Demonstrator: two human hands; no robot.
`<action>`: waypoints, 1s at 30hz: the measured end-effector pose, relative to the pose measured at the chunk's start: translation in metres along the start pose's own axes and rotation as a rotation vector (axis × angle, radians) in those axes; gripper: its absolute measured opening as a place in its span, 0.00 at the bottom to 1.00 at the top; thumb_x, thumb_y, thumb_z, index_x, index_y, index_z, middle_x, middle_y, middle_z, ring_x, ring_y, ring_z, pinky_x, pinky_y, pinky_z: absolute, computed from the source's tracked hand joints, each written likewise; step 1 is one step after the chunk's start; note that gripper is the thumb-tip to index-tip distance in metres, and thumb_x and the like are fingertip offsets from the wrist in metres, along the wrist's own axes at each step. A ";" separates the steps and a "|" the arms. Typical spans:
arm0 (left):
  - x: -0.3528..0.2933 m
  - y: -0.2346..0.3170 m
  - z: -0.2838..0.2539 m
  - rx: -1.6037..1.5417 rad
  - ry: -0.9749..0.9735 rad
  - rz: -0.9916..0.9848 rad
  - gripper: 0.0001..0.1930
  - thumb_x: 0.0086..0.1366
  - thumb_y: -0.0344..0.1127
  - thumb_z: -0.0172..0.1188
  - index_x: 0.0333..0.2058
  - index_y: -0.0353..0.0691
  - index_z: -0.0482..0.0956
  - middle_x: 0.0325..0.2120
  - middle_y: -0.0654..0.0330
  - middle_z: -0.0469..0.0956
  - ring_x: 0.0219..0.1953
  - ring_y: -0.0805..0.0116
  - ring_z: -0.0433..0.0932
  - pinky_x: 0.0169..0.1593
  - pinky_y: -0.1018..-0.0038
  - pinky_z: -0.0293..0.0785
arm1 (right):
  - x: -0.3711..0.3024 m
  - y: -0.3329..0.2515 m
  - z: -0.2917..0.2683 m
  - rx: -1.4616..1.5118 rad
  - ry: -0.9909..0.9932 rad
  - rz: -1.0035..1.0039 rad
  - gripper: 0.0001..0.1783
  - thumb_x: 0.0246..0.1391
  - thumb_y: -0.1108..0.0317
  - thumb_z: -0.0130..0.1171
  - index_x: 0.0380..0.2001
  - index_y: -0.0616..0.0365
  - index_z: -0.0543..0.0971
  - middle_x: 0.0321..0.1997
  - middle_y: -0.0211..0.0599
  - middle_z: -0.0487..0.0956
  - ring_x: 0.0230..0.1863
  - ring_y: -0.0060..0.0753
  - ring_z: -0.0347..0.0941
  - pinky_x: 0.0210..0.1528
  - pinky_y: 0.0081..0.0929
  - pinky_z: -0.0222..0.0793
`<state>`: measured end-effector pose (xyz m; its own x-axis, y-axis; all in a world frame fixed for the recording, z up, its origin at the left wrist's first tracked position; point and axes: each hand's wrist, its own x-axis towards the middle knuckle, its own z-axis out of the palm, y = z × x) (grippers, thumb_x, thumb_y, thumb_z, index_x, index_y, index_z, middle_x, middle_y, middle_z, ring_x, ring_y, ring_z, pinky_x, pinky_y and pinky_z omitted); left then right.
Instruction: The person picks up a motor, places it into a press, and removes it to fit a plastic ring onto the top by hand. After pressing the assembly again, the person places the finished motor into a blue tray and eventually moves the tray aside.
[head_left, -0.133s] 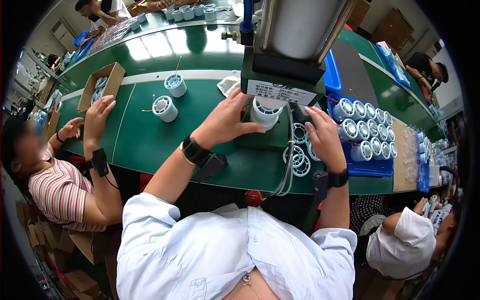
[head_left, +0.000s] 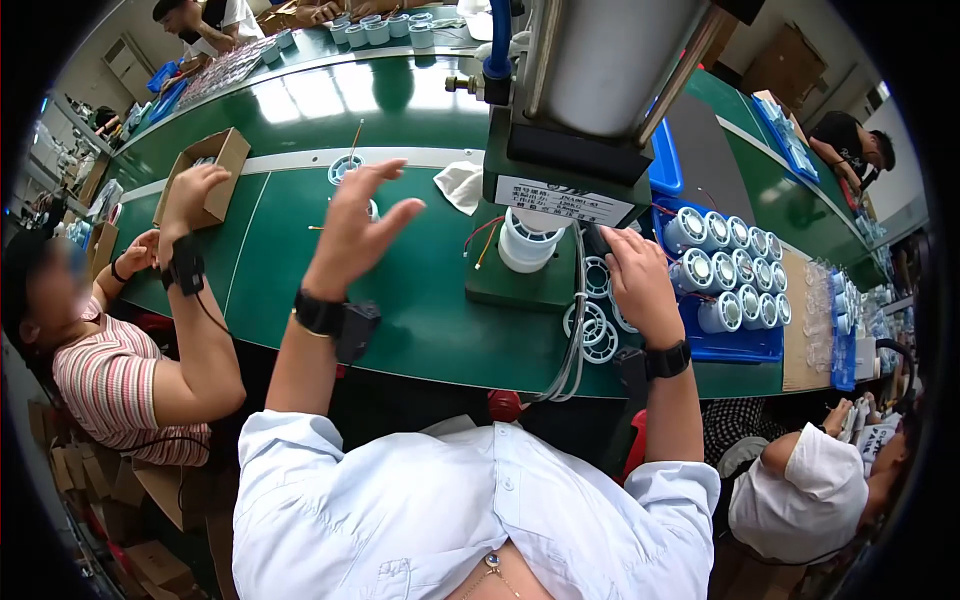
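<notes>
Under the head of a press (head_left: 565,170) stands a pale blue-white cylindrical housing (head_left: 527,248), upright on the green base (head_left: 515,290), with thin red and yellow wires at its left. My left hand (head_left: 350,230) is raised, empty, its fingers and thumb apart. It partly covers two similar housings, one of them the far housing (head_left: 343,170) with a wire standing up. My right hand (head_left: 640,280) rests at the right side of the press with fingers stretched out. Its fingertips are close to the press; whether they touch something there is hidden. Near it lie several white slotted rings (head_left: 600,345).
A blue tray (head_left: 735,347) of several housings lies to the right. Grey cables (head_left: 575,340) hang before the press. A white cloth (head_left: 460,187) lies behind. A co-worker's raised hand (head_left: 190,195) is near a cardboard box (head_left: 228,160) at the left.
My left hand has left the housing under the press and moved left, over the two housings there. My right hand has shifted slightly, staying beside the press.
</notes>
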<state>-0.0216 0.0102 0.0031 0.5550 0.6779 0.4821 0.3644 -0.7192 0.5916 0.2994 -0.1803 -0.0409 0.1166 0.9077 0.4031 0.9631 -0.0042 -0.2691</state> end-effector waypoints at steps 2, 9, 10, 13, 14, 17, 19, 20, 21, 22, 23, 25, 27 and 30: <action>-0.011 -0.021 -0.035 0.149 0.024 -0.002 0.29 0.58 0.46 0.67 0.56 0.41 0.73 0.51 0.52 0.74 0.54 0.55 0.71 0.58 0.64 0.67 | -0.007 -0.009 -0.005 -0.083 -0.041 0.005 0.18 0.60 0.69 0.50 0.53 0.58 0.75 0.57 0.43 0.76 0.59 0.44 0.70 0.64 0.41 0.57; -0.035 -0.035 -0.035 0.012 -0.168 0.003 0.28 0.55 0.38 0.69 0.55 0.42 0.73 0.50 0.54 0.75 0.51 0.56 0.73 0.56 0.65 0.70 | 0.011 -0.013 -0.014 -0.032 -0.080 -0.009 0.20 0.58 0.65 0.56 0.52 0.59 0.76 0.53 0.45 0.77 0.56 0.42 0.71 0.58 0.36 0.62; -0.036 -0.032 -0.029 -0.001 -0.165 -0.033 0.29 0.54 0.37 0.70 0.56 0.42 0.73 0.50 0.54 0.75 0.51 0.56 0.74 0.55 0.66 0.70 | 0.019 -0.021 -0.022 0.129 -0.117 0.031 0.21 0.56 0.63 0.59 0.52 0.60 0.76 0.51 0.46 0.78 0.55 0.41 0.72 0.57 0.36 0.63; -0.041 -0.025 -0.013 -0.028 -0.156 -0.111 0.31 0.52 0.33 0.71 0.56 0.42 0.72 0.50 0.55 0.75 0.51 0.58 0.75 0.54 0.67 0.72 | 0.035 -0.064 -0.032 0.299 -0.156 0.041 0.23 0.50 0.62 0.66 0.48 0.61 0.78 0.46 0.48 0.80 0.51 0.40 0.74 0.54 0.37 0.66; -0.040 -0.021 -0.006 -0.030 -0.139 -0.101 0.32 0.52 0.33 0.71 0.56 0.41 0.71 0.49 0.55 0.75 0.50 0.59 0.76 0.53 0.68 0.72 | 0.035 -0.079 -0.033 0.301 -0.150 0.028 0.24 0.47 0.61 0.69 0.45 0.63 0.79 0.43 0.48 0.81 0.48 0.41 0.76 0.52 0.37 0.67; -0.033 -0.017 0.009 -0.046 -0.121 -0.049 0.33 0.51 0.32 0.72 0.57 0.40 0.70 0.48 0.55 0.75 0.48 0.60 0.77 0.51 0.69 0.74 | 0.048 -0.081 -0.017 0.446 -0.225 0.169 0.22 0.44 0.64 0.71 0.42 0.64 0.79 0.40 0.47 0.81 0.46 0.44 0.76 0.52 0.36 0.67; -0.038 -0.023 0.014 -0.097 -0.101 -0.115 0.33 0.51 0.30 0.71 0.57 0.38 0.69 0.48 0.54 0.76 0.49 0.62 0.77 0.53 0.70 0.73 | 0.051 -0.079 -0.018 0.495 -0.079 0.183 0.23 0.44 0.64 0.71 0.43 0.63 0.78 0.42 0.45 0.81 0.47 0.44 0.76 0.52 0.35 0.67; -0.040 -0.024 0.016 -0.124 -0.096 -0.148 0.33 0.51 0.29 0.70 0.57 0.37 0.69 0.48 0.54 0.76 0.50 0.63 0.76 0.54 0.70 0.72 | 0.050 -0.075 -0.021 0.550 0.052 0.171 0.23 0.45 0.64 0.70 0.44 0.62 0.77 0.45 0.44 0.80 0.48 0.43 0.76 0.53 0.34 0.67; -0.043 -0.026 0.015 -0.141 -0.121 -0.133 0.33 0.51 0.29 0.70 0.57 0.37 0.69 0.48 0.54 0.76 0.50 0.63 0.76 0.54 0.70 0.72 | 0.044 -0.072 -0.022 0.606 0.178 0.157 0.24 0.45 0.65 0.70 0.45 0.62 0.76 0.47 0.43 0.79 0.49 0.43 0.75 0.53 0.33 0.67; -0.045 -0.026 0.014 -0.130 -0.124 -0.163 0.33 0.51 0.29 0.71 0.57 0.36 0.69 0.47 0.54 0.76 0.49 0.64 0.76 0.53 0.71 0.73 | 0.034 -0.066 -0.027 0.589 0.191 0.186 0.24 0.45 0.65 0.70 0.45 0.62 0.76 0.47 0.43 0.79 0.49 0.43 0.75 0.53 0.33 0.67; -0.046 -0.025 0.010 -0.114 -0.123 -0.192 0.34 0.51 0.29 0.71 0.57 0.35 0.68 0.47 0.54 0.76 0.49 0.65 0.77 0.53 0.71 0.73 | 0.022 -0.061 -0.036 0.552 0.178 0.209 0.26 0.44 0.64 0.70 0.47 0.60 0.75 0.50 0.43 0.78 0.51 0.43 0.74 0.55 0.34 0.65; -0.045 -0.026 0.012 -0.147 -0.150 -0.180 0.33 0.51 0.29 0.71 0.56 0.34 0.69 0.47 0.55 0.76 0.49 0.66 0.77 0.53 0.71 0.73 | -0.003 -0.047 -0.054 0.475 0.152 0.253 0.30 0.43 0.62 0.71 0.50 0.58 0.73 0.56 0.42 0.75 0.57 0.43 0.71 0.59 0.35 0.62; -0.043 -0.029 0.015 -0.174 -0.151 -0.208 0.32 0.51 0.28 0.70 0.55 0.34 0.69 0.46 0.56 0.76 0.49 0.67 0.77 0.53 0.72 0.73 | -0.037 -0.027 -0.064 0.307 0.208 0.248 0.32 0.43 0.60 0.71 0.51 0.56 0.73 0.58 0.42 0.73 0.60 0.45 0.67 0.62 0.38 0.57; -0.041 -0.035 0.018 -0.236 -0.200 -0.222 0.31 0.50 0.29 0.72 0.53 0.34 0.71 0.45 0.56 0.77 0.47 0.67 0.77 0.50 0.73 0.74 | -0.082 0.003 -0.079 0.059 0.252 0.293 0.34 0.43 0.55 0.70 0.54 0.53 0.72 0.64 0.42 0.68 0.67 0.47 0.58 0.67 0.44 0.48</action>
<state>-0.0435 0.0045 -0.0487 0.6257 0.7531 0.2035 0.3229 -0.4875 0.8112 0.3115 -0.2876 -0.0058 0.4475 0.7403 0.5017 0.8655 -0.2174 -0.4512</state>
